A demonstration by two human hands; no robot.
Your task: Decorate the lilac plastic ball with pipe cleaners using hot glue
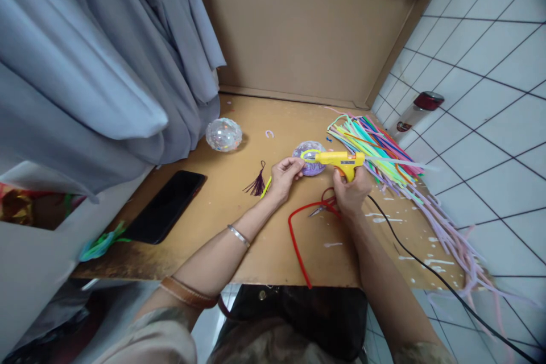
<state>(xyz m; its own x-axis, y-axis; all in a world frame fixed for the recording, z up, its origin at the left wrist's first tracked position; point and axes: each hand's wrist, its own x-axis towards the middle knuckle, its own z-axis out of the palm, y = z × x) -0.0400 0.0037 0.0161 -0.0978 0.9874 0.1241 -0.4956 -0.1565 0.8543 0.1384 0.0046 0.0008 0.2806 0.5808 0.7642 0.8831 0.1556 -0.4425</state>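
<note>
My right hand [355, 186] is wrapped round the grip of a yellow hot glue gun [341, 160], whose nozzle points left. Pinched in my left hand [285, 177] is a yellow pipe cleaner [305, 153], bent into a loop near the nozzle; its tail shows below the hand. Whether nozzle and loop touch I cannot tell. Just behind them sits a round, clear-and-purple piece [313, 169], partly covered by the hand and loop. A dark purple tassel [256, 183] lies left of my left hand. Below my right hand are a red pipe cleaner [294, 233] and scissors [319, 209], partly hidden.
A clear ball [224, 135] stands at the back left, near grey cloth [170, 68]. A black phone [170, 205] lies at the left. Many coloured pipe cleaners [371, 142] spread along the right side, near a red-capped bottle [416, 114]. The glue gun's black cord [409, 250] runs off right.
</note>
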